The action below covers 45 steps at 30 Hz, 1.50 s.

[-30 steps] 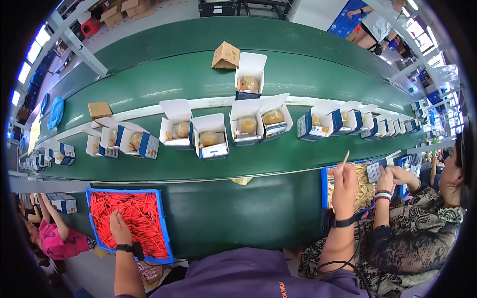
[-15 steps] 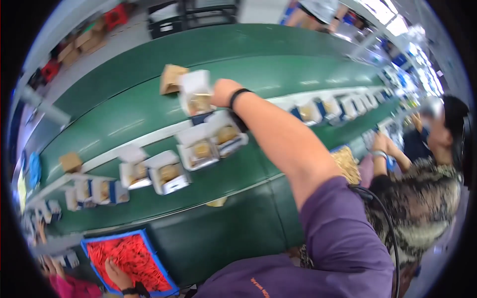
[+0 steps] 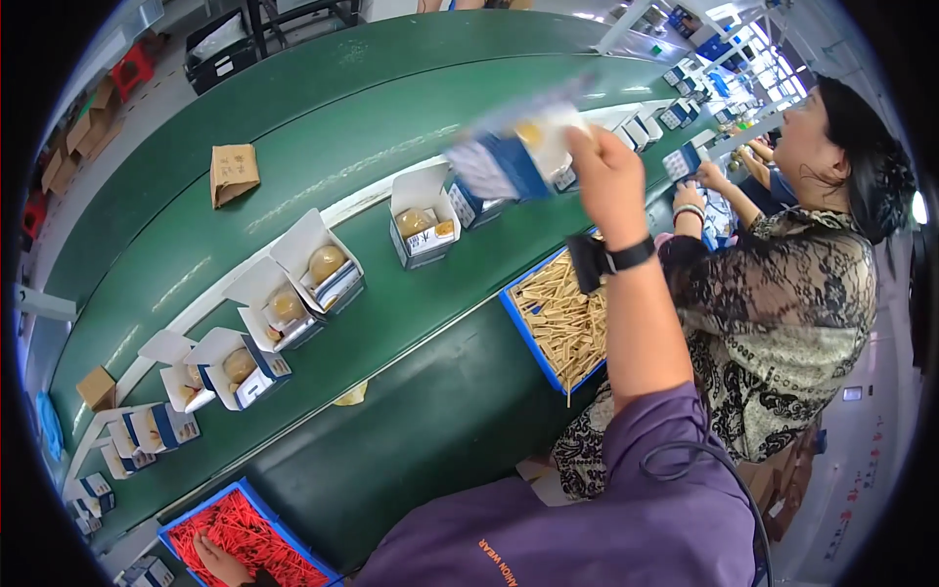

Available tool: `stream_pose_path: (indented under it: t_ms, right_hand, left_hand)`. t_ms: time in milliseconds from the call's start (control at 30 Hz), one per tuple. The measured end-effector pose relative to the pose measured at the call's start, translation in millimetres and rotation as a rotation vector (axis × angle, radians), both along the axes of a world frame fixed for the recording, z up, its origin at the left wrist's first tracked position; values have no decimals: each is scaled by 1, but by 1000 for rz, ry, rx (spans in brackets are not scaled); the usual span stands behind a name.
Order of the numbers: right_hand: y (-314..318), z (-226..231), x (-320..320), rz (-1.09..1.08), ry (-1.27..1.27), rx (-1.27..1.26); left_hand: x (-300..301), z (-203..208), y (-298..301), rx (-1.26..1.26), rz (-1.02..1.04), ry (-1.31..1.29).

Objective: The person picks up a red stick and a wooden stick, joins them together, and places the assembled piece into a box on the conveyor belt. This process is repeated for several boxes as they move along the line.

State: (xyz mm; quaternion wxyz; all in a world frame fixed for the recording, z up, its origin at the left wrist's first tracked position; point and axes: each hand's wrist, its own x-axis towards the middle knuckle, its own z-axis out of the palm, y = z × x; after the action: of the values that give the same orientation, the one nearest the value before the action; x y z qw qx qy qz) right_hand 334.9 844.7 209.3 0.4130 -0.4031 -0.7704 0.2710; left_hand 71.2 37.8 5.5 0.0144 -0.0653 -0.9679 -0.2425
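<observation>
My right hand (image 3: 606,181) is raised over the belt, its fingers closed on an open white-and-blue carton (image 3: 514,161). The carton is tilted and smeared by motion; something yellowish shows inside. Low at the left, my left hand (image 3: 223,562) lies with fingers stretched on thin red sticks (image 3: 240,525) in a blue-rimmed tray (image 3: 290,535). Below the raised carton, an open carton (image 3: 426,252) with a round tan item in it stands on the green belt. Another open carton (image 3: 338,296) stands to its left, also with a round tan item.
Several more open cartons (image 3: 235,367) line the belt (image 3: 411,323). A blue-rimmed tray of pale wooden sticks (image 3: 567,318) sits beneath my right forearm. A brown paper packet (image 3: 234,174) lies farther back. At the right, a co-worker (image 3: 773,293) handles a carton (image 3: 682,161).
My right hand has swung to the right with the carton, away from the brown packet. The view has turned right, bringing the wooden sticks into fuller sight. My left hand stays on the red sticks.
</observation>
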Motion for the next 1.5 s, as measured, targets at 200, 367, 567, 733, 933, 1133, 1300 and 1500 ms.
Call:
stream_pose_path:
  t_ms: [200,367,567,733,933,1133,1300,1500]
  right_hand:
    - [82,-109,97,-245,-150,-82]
    - [105,-145,136,-222,-24,-157]
    - [129,-181,143,-298,-66,-320]
    - [172,-204,139,-324,157,-479]
    - [214,-225,194,-335,-428,-175]
    - [59,-202,148,1,-279,287]
    - [-195,-109,22,691,-297,-954]
    - [-247,-106,-6,930,-324,-722]
  left_hand:
    - [7,21,33,-6,13,29]
    - [7,32,26,43,31,42]
    - [10,40,19,84,38,13]
    - [31,65,54,-19,52,49]
    - [41,80,74,4,-30,121]
    - [73,143,201,795,245,-621]
    - [89,127,296,797,-85,-934]
    - [118,121,386,748,-340,-1032]
